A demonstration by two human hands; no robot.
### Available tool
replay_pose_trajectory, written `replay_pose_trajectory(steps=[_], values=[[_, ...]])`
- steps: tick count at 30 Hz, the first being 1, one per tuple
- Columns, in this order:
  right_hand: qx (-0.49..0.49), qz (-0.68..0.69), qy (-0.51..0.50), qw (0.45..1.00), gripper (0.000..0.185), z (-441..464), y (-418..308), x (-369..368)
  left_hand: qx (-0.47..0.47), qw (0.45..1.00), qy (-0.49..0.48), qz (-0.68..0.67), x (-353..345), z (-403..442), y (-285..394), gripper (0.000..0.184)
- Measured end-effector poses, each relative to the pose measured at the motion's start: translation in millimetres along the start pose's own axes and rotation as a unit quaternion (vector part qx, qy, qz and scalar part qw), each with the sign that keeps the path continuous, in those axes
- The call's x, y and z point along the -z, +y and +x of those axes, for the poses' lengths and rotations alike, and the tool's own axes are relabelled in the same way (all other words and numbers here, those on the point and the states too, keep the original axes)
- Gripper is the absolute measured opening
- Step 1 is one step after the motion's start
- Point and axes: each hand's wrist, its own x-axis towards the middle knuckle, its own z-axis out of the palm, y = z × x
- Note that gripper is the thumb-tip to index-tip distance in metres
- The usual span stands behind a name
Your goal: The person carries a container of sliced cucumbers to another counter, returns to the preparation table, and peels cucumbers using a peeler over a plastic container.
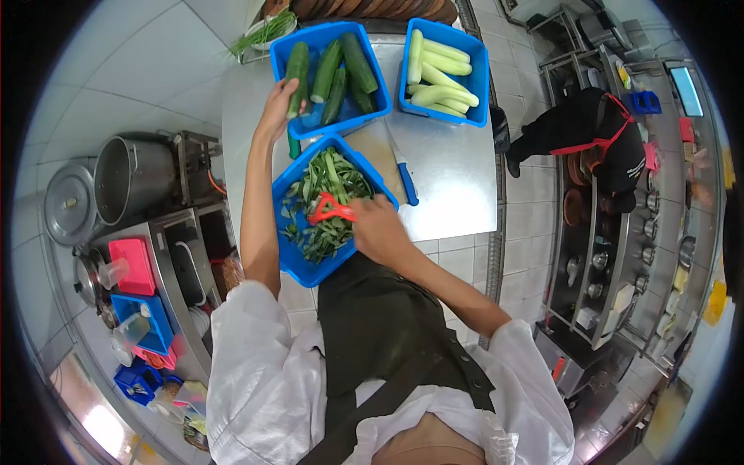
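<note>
My left hand (pixel 280 108) grips the lower end of a dark green cucumber (pixel 297 68), which stands at the left side of a blue bin (pixel 381 81). Several more unpeeled cucumbers (pixel 356 62) lie in that bin. A red peeler (pixel 332 209) is in my right hand (pixel 380 229), over a nearer blue bin (pixel 298 267) heaped with green peelings (pixel 322 182). At the back right, a third blue bin (pixel 482 85) contains several pale peeled cucumbers (pixel 446 66).
A knife with a blue handle (pixel 408 184) lies by a cutting board (pixel 376 151) on the steel table (pixel 457 186). A bowl of green stalks (pixel 267 32) is at back left. To the right, a person in black (pixel 604 132) bends beside shelving. A large pot (pixel 132 182) stands left.
</note>
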Motion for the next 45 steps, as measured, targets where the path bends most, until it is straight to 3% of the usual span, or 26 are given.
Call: replay_pose_trajectory(steps=[1,3,5,7,9,11,12,13,14,15,20,22,24,27,30,36,38,40,41,43,45], values=[[-0.032,0.058,-0.007,0.998,0.033,-16,5,13,-0.047,0.997,0.030,-0.047,-11,-45,8,0.040],[-0.076,-0.028,-0.051,0.995,0.029,-49,26,8,-0.063,0.978,0.029,-0.196,-11,-112,5,0.041],[-0.116,-0.013,-0.062,0.991,0.030,-69,53,-12,-0.051,0.964,0.059,-0.253,-17,-174,4,0.041],[-0.154,-0.005,-0.086,0.984,0.030,-81,60,-24,-0.063,0.967,0.028,-0.246,7,-210,-42,0.046],[-0.203,0.194,0.088,0.956,0.027,-61,70,-26,-0.044,0.968,0.078,-0.236,5,-248,-52,0.041],[-0.192,0.155,0.132,0.960,0.023,4,61,7,-0.025,0.968,0.124,-0.219,6,-272,-62,0.038],[-0.164,0.129,0.172,0.963,0.018,39,75,10,-0.034,0.976,0.184,-0.107,9,-283,-72,0.034],[-0.063,0.020,0.247,0.967,0.016,76,101,5,-0.044,0.969,0.241,0.005,8,-294,-77,0.031],[0.012,-0.001,0.292,0.956,0.015,114,121,5,-0.058,0.961,0.271,0.001,3,-301,-72,0.025],[0.011,-0.023,0.308,0.951,0.017,147,136,-1,-0.031,0.959,0.280,0.042,11,-307,-81,0.028],[0.004,-0.073,0.313,0.947,0.025,247,170,-11,-0.134,0.955,0.254,-0.068,7,-267,-54,0.034],[-0.145,-0.020,0.230,0.962,0.039,272,169,-4,-0.119,0.969,0.197,0.095,16,-216,-23,0.033],[-0.171,-0.001,0.226,0.959,0.044,285,177,-9,-0.044,0.975,0.146,0.159,8,-156,23,0.032],[-0.191,-0.001,0.241,0.951,0.050,304,191,-10,-0.026,0.984,0.110,0.140,13,-52,15,0.036],[-0.151,0.026,0.242,0.958,0.050,309,202,-13,0.059,0.996,0.057,-0.040,18,10,-8,0.035],[-0.104,0.113,0.261,0.953,0.048,313,160,22,0.038,0.993,0.046,-0.097,21,22,-6,0.027],[-0.065,0.066,0.252,0.963,0.048,320,164,35,-0.031,0.988,0.106,-0.106,12,11,19,0.026],[-0.072,0.098,0.271,0.955,0.049,307,162,55,-0.044,0.990,0.070,-0.113,-6,-25,71,0.023],[-0.063,0.130,0.281,0.949,0.049,302,153,67,-0.039,0.995,0.015,-0.094,-3,-33,86,0.024],[-0.048,0.158,0.285,0.944,0.052,271,142,99,-0.046,0.998,0.021,0.025,-28,-68,118,0.032],[-0.038,0.102,0.274,0.956,0.054,218,131,141,-0.062,0.996,0.033,0.063,-67,-112,128,0.039]])
